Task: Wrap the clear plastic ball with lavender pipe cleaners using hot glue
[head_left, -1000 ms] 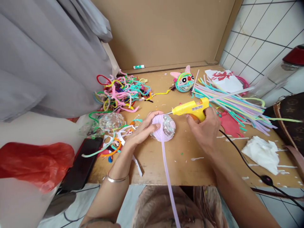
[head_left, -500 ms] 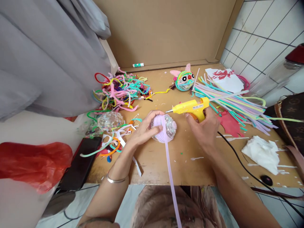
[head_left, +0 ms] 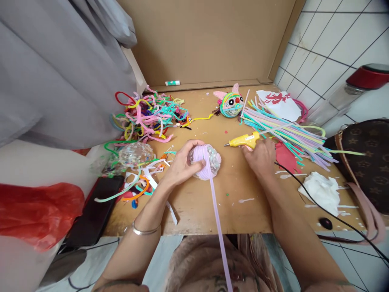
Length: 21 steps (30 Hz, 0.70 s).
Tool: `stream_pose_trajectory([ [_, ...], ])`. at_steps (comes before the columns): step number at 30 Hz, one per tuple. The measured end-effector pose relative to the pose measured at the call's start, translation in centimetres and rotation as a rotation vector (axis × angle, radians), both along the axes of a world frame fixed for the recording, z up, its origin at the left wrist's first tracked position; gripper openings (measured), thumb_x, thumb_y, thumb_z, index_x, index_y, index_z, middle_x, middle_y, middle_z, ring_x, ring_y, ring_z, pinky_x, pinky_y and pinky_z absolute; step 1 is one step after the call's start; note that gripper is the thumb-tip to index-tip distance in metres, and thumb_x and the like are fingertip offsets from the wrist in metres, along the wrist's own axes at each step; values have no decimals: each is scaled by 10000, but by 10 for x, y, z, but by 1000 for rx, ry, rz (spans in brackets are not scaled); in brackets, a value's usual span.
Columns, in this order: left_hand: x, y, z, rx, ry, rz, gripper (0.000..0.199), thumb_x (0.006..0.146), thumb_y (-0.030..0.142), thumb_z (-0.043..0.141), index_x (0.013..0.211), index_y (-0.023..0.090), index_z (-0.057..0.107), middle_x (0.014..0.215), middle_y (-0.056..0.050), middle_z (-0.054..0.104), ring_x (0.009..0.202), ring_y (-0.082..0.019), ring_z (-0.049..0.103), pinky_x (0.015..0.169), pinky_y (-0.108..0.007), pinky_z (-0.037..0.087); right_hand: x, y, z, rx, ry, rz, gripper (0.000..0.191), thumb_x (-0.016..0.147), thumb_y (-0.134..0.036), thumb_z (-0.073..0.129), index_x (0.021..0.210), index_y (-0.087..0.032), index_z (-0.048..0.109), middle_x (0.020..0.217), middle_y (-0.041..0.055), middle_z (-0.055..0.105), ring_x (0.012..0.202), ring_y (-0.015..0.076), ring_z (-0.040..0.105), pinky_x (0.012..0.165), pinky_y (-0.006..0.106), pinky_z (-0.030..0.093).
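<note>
My left hand (head_left: pixel 187 164) is closed around a clear, lumpy ball (head_left: pixel 215 160) partly wound with lilac pipe cleaner. From the ball a loose length of lilac pipe cleaner (head_left: pixel 216 215) hangs down past the table's front edge. In my right hand (head_left: pixel 261 156) is a yellow hot glue gun (head_left: pixel 245 140), its nozzle pointing left towards the ball and apart from it. A pale glue stick sticks out of the gun's rear. Behind them sits a finished-looking ball with pink ears and eyes (head_left: pixel 231 104).
Tangled pipe cleaners (head_left: pixel 146 115) lie at the back left, with another clear ball (head_left: pixel 136 154) in front. Straight pipe cleaners (head_left: pixel 291 134) spread at the right. A black phone (head_left: pixel 95 211), white tissue (head_left: pixel 320 192), black cord (head_left: pixel 304 188), brown bag (head_left: pixel 361 162) and red-capped bottle (head_left: pixel 343 93) surround the work area.
My right hand has tilted the glue gun and drawn it slightly away from the ball, lowering it towards the table. My left hand keeps its hold on the ball. The view has shifted a little.
</note>
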<state>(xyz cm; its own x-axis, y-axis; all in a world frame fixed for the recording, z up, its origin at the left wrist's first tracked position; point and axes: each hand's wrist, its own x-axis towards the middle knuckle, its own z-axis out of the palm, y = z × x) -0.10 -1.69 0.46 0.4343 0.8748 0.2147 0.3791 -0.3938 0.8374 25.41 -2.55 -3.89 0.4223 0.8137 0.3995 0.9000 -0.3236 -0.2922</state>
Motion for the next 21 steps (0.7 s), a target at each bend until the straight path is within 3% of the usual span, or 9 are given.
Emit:
stream_pose_trajectory([
  [3,2,-2,2,-1,9,23,482,699,333,604,1143,163,530,1129,-79,599,1014,-238,562,897,-350,457,-3,-4,8,-53,-90,-37,434,802,-398,565,1010,-23,631,1051,262,600,1013,376,518,843,497,406],
  [6,4,-2,2,2,-2,46,466,708,336,598,1133,158,532,1104,-72,607,991,-230,568,883,-342,463,-12,-14,22,79,-161,44,515,826,-398,568,1197,-41,558,1119,247,583,1029,366,520,838,482,392],
  [8,6,-1,1,2,-15,79,467,711,330,598,1139,156,529,1082,-66,607,975,-223,567,879,-338,462,-24,-23,30,253,-187,303,533,857,-376,568,1314,-115,486,1119,182,600,1005,308,543,825,424,396],
  [12,4,4,-5,-28,-110,142,468,690,303,598,1124,150,519,1035,-55,599,959,-210,560,872,-323,456,-56,-41,35,511,-271,1005,394,912,-190,517,1305,-210,502,766,13,598,727,173,546,682,314,371],
  [14,2,7,-7,-41,-132,159,454,712,319,592,1127,153,515,1042,-53,594,959,-203,559,877,-319,455,-69,-48,34,576,-266,1189,331,919,-113,485,1223,-212,570,679,-12,564,652,145,525,641,299,356],
  [17,-1,10,-8,-25,-121,178,460,715,322,605,1139,163,522,1063,-48,594,966,-201,560,898,-322,448,-74,-55,36,632,-189,1222,226,919,-90,493,1104,-162,602,737,29,619,687,146,568,631,298,395],
  [19,-2,10,-8,-29,-106,172,470,705,322,612,1139,159,529,1056,-49,596,960,-205,560,892,-326,452,-68,-58,38,725,-85,1104,211,933,-99,462,1088,-164,587,807,61,640,737,162,596,646,303,440],
  [21,-2,10,-6,-39,-100,167,481,701,322,605,1145,153,529,1042,-52,599,949,-209,563,880,-332,461,-61,-58,39,849,-14,903,220,942,-122,440,1101,-193,574,838,69,636,762,178,603,666,314,470],
])
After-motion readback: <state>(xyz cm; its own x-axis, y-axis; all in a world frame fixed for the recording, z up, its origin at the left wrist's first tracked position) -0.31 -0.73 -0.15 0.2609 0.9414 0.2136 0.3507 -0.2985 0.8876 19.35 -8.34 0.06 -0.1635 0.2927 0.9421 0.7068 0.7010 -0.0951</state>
